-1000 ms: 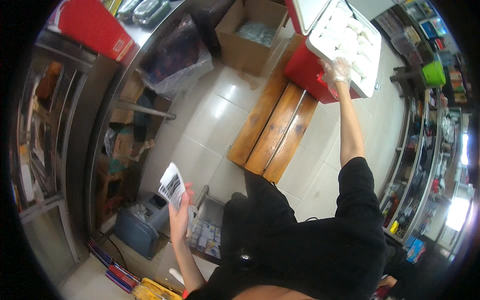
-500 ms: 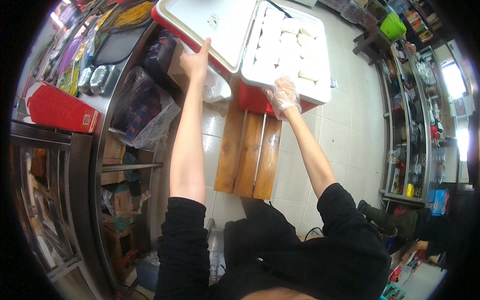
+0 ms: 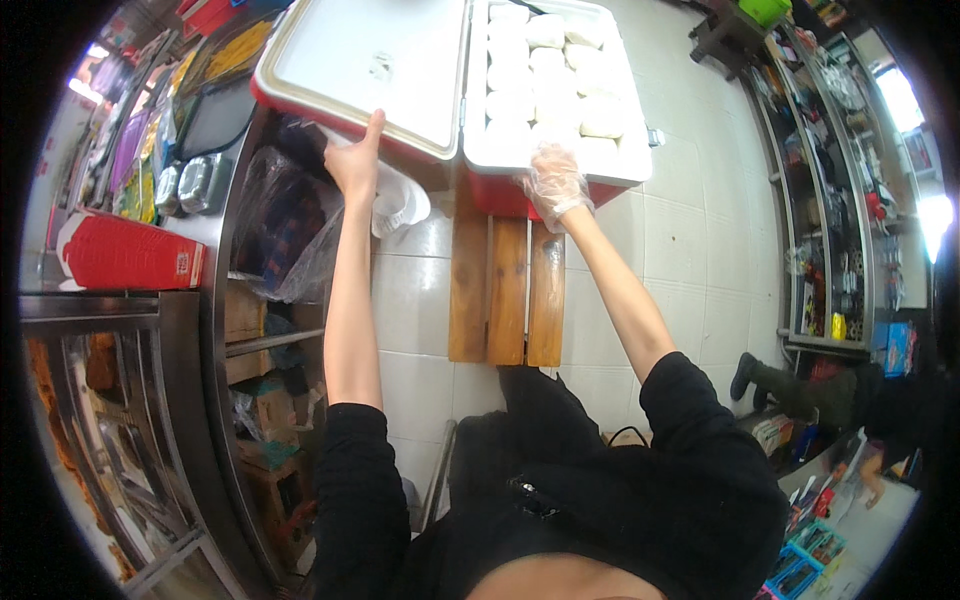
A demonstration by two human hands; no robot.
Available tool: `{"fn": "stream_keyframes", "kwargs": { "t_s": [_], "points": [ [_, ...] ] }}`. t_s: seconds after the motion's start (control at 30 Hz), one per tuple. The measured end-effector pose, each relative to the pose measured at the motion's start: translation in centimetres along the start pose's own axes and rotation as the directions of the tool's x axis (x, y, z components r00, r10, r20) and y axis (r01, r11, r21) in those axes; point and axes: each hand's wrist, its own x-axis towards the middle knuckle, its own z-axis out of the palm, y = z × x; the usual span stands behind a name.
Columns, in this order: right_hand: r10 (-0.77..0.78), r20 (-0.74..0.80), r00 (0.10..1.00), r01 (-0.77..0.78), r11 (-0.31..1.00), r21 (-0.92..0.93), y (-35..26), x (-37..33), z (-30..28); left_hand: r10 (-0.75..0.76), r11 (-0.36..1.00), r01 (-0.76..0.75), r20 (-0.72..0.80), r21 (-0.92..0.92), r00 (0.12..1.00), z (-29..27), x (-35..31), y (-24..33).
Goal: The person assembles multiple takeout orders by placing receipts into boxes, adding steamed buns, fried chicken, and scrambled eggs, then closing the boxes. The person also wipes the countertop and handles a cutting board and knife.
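A red cooler box (image 3: 642,165) with a white inner rim stands with its lid (image 3: 350,60) swung out to the left. Rows of rounded white lumps, looking like buns or dough (image 3: 600,115), fill it. My right hand (image 3: 558,183), in a clear plastic glove, is closed over the front rim, thumb side against the outer wall; its fingertips are hard to see against the white. Bare, my left hand (image 3: 352,168) is at the lid's near edge, closed around a white plastic container (image 3: 398,203) that shows beneath and to the right of it.
Beneath the cooler is a wooden slatted bench (image 3: 505,300). Along the left runs a metal counter bearing a red box (image 3: 130,252) and foil containers (image 3: 205,185). Metal shelving (image 3: 800,200) lines the right. Another person's leg and hand (image 3: 870,475) show at lower right.
The view has shifted, so the cooler appears further up and left. My left hand and the white container sit lower and further left; my right hand stays at the front rim.
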Motion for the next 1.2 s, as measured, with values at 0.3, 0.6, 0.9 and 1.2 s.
{"fn": "stream_keyframes", "kwargs": {
  "t_s": [0.3,0.6,0.9,1.2],
  "points": [
    [-0.055,0.079,0.995,0.053,0.998,0.027,-1.5,-1.6,-2.9,-0.082,0.992,0.085,0.039,-0.092,0.996,-2.5,-1.9,1.1],
    [-0.095,0.263,0.96,0.063,0.99,0.126,-2.0,-1.4,-5.1,-0.054,0.987,0.076,0.152,-0.143,0.987,-4.8,-2.0,1.9],
    [0.512,0.155,0.845,-0.535,0.804,0.26,14.5,4.4,-7.4,-0.047,0.995,0.056,0.115,-0.081,0.992,-4.9,-2.5,2.9],
    [0.758,0.272,0.593,-0.777,0.627,-0.054,18.4,4.8,-3.4,-0.073,0.986,0.092,0.134,-0.137,0.988,-5.1,-2.4,2.5]
  ]
}}
